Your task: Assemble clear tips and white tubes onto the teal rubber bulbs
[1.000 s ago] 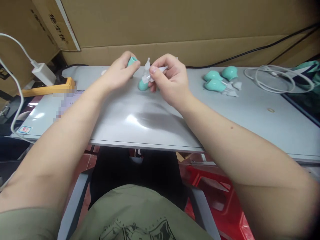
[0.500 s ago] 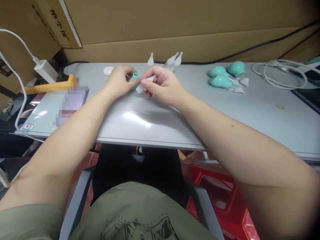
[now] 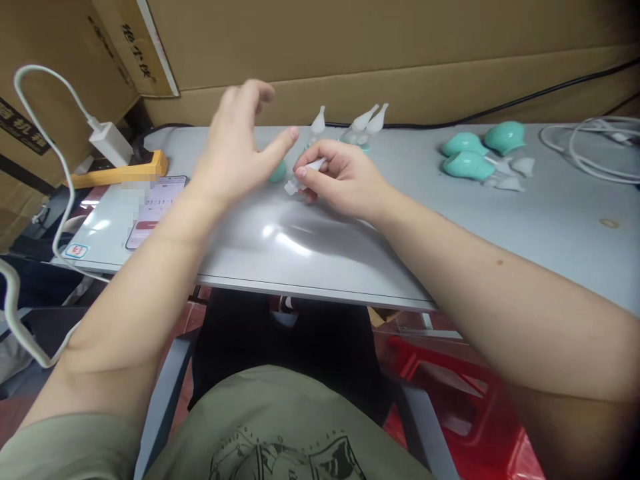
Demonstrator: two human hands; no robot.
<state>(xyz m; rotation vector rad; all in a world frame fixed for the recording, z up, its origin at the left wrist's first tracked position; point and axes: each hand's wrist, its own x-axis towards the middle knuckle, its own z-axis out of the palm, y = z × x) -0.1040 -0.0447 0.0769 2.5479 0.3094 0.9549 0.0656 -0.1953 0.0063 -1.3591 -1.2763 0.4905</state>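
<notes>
White, translucent tip [image 3: 309, 169] gripped in right hand [image 3: 345, 175]: thumb and fingers pinched narrow around it, its clear end pointing to 8 o'clock. Left hand [image 3: 235, 143]: raised, slightly blurred, fingers spread wide with the thumb well apart; nothing seen in its grasp. Between the hands, teal bulb [image 3: 277, 172] on the table [image 3: 310, 267], just beside the held tip at 9 o'clock from the right hand, partly hidden by the left thumb.

Outward from right hand:
- 11 o'clock: upright tip [image 3: 319, 121], pointed end up.
- 1 o'clock: paired tips [image 3: 376, 123], leaning right; bases partly hidden.
- 3 o'clock, well apart: three bulbs [image 3: 467, 165], lying with white tips; cable [image 3: 590, 175] coiled beyond.
- Between 3 and 4: ring [image 3: 609, 223], flat.
- 5 o'clock, below table level: red stool [image 3: 450, 380].

Outward from left hand:
- 8 o'clock: phone [image 3: 163, 200], screen up.
- 9 o'clock: charger [image 3: 111, 143], white, plugged into yellow strip [image 3: 115, 176].
</notes>
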